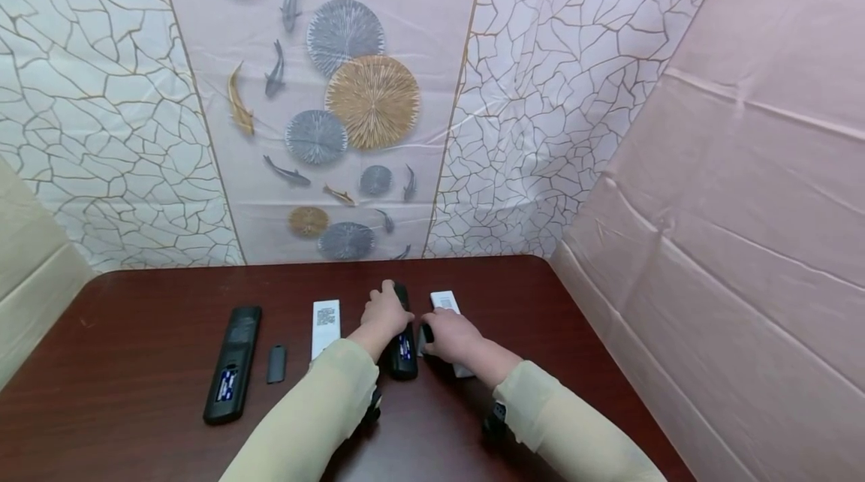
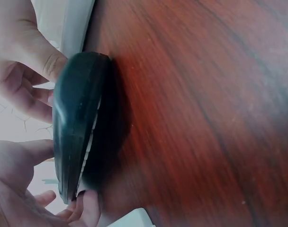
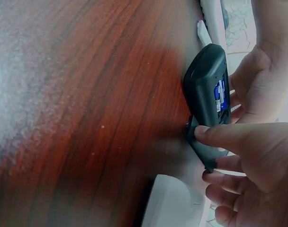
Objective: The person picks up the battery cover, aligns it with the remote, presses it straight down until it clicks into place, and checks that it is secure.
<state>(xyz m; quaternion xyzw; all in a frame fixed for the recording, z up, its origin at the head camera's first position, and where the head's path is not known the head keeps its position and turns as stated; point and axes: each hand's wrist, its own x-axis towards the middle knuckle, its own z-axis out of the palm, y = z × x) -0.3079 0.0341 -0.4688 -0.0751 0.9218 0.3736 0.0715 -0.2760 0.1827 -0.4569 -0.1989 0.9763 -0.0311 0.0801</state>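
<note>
My left hand [image 1: 385, 314] grips the far part of a black remote control [image 1: 404, 371], its fingers at both sides. The remote lies face down on the table, and blue batteries [image 3: 220, 97] show in its open compartment. Just to its right, my right hand [image 1: 451, 335] pinches a dark battery cover [image 3: 204, 150] between thumb and fingers. The cover is close against the remote's side; whether they touch I cannot tell. Under and beyond the right hand lies a white remote [image 1: 443, 300], partly hidden by it.
Left of the hands, another white remote [image 1: 327, 317] is partly covered by the left sleeve. Farther left are a second black remote [image 1: 238, 339] with exposed batteries and a loose dark cover [image 1: 276, 363]. The brown table [image 1: 135, 362] meets patterned cloth at its back edge.
</note>
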